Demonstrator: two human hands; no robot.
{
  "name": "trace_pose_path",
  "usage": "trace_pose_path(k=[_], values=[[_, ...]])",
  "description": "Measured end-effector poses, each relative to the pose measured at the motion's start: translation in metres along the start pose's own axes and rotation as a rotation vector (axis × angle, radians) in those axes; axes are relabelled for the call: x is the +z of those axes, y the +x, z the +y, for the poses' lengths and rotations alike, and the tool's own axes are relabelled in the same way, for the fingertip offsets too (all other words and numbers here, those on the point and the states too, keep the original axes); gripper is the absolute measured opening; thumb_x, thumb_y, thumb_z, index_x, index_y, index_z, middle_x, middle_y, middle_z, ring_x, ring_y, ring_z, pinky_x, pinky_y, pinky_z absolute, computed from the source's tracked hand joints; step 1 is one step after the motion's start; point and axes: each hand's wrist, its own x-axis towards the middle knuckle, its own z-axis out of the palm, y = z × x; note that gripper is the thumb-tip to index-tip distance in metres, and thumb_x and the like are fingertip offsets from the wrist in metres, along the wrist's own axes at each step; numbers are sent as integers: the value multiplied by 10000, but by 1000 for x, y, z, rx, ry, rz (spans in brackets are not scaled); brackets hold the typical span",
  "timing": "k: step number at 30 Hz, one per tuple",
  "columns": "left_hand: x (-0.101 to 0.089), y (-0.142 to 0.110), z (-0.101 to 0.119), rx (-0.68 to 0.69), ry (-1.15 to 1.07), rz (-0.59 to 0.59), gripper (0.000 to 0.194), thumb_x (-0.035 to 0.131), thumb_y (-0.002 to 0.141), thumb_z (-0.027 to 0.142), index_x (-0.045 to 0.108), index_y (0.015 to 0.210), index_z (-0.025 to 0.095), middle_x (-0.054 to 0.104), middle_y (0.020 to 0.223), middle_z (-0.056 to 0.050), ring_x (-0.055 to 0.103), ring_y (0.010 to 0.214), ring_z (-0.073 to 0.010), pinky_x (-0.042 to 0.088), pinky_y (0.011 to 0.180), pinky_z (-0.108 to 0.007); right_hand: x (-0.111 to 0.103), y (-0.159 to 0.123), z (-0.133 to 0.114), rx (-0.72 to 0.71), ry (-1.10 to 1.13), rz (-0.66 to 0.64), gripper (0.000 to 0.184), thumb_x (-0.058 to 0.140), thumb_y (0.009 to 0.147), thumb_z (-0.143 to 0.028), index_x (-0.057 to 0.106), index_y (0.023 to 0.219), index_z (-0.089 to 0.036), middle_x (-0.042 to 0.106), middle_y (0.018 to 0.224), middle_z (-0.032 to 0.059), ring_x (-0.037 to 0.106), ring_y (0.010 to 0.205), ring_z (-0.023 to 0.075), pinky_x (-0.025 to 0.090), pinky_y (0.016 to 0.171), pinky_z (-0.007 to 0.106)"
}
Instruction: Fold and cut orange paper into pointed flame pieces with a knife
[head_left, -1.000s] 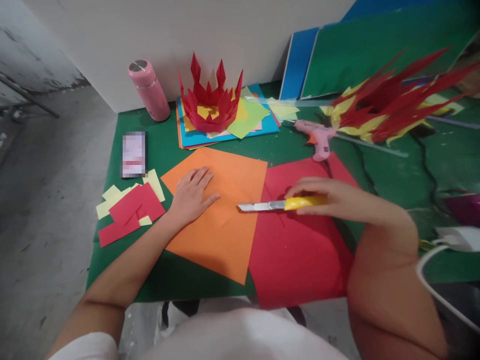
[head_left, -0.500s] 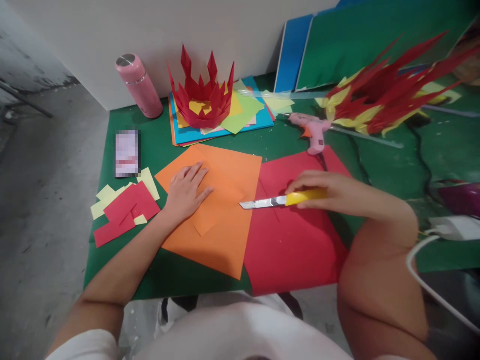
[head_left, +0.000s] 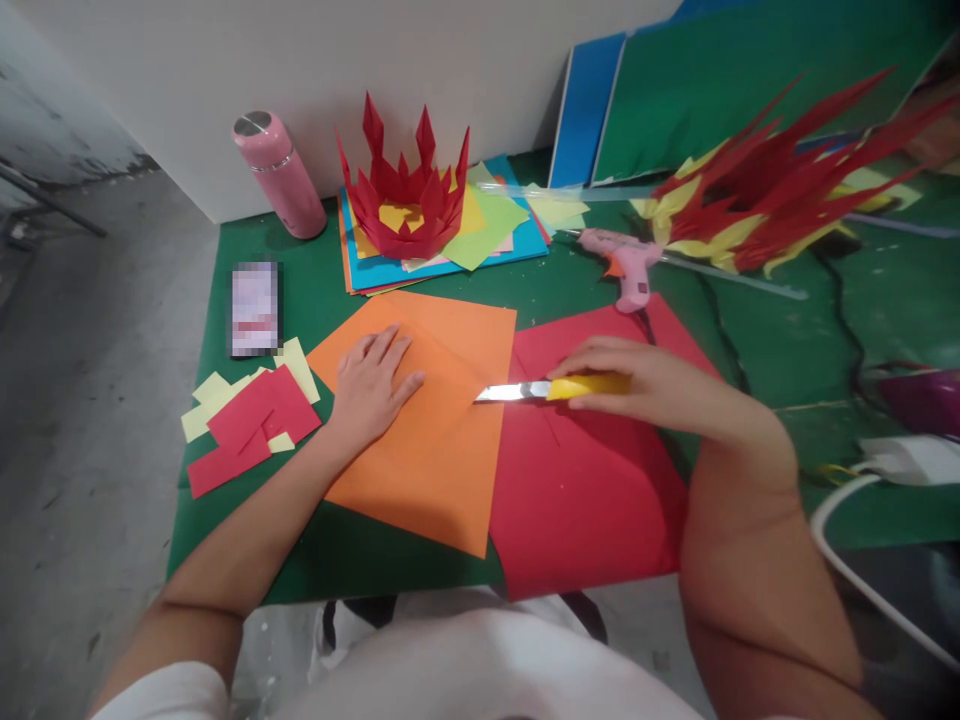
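Since the previous frame the right hand (head_left: 649,378) has shifted toward the left hand (head_left: 373,385), carrying the yellow-handled cutter (head_left: 589,387) with it; left hand little changed. Largest first: green table (head_left: 360,550) under both hands. Red sheet (head_left: 585,500) lies below the right hand and reaches the table's near edge; a brush from the right forearm could drag it and disturb what overlaps it. Orange paper (head_left: 442,480) lies beneath the left hand, its right side overlapping the red sheet; faint creases run between the hands. Left hand is flat, fingers loosely spread, pressing the paper and grasping nothing. If that pressure eases, the orange paper could pivot and the edge would come out ragged. Pink glue gun (head_left: 630,270) sits just beyond the right hand; its cord passes close behind and might snag on a wide stroke. Right hand is closed around the cutter's handle, blade (head_left: 514,391) extended over the orange paper and aimed toward the left hand. Cannot tell whether the tip touches the paper or sits under a fold. Main hazard, judged: a slip along this line could run toward the left fingers; too much force might bend the long exposed blade.
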Motion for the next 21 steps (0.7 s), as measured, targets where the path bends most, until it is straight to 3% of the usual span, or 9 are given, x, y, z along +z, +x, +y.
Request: trace_pose_path(k=[9, 15, 18, 21], values=[[-8, -4, 10, 20, 77, -98, 713, 476, 930, 680, 451, 1519, 279, 349, 1621, -143, 347, 1447, -421, 338, 1142, -598, 30, 1, -35, -86, -254, -46, 431, 554, 942, -469, 651, 1299, -249, 704, 1070, 96, 667, 904, 249, 491, 714, 328], [-8, 2, 11, 39, 0, -74, 726, 510, 906, 689, 533, 1429, 187, 363, 1598, -185, 221, 1530, -408, 246, 1216, -595, 60, -6, -50, -138, -444, 76, 308, 540, 984, -391, 661, 1228, -246, 698, 936, 61, 631, 773, 204, 347, 565, 259], [-2, 9, 19, 25, -54, -90, 699, 495, 927, 658, 554, 1355, 109, 370, 1580, -227, 258, 1521, -395, 280, 1216, -558, 68, -7, -53, -142, -517, 131, 295, 510, 1006, -391, 685, 1190, -242, 673, 877, 53, 613, 750, 197, 310, 556, 262], [8, 14, 29, -17, -37, -51, 717, 488, 922, 672, 567, 1291, 62, 372, 1568, -257, 256, 1509, -436, 245, 1219, -589, 74, -10, -54, -118, -596, 170, 306, 495, 1014, -378, 693, 1221, -269, 642, 829, 46, 581, 694, 184, 272, 542, 268]])
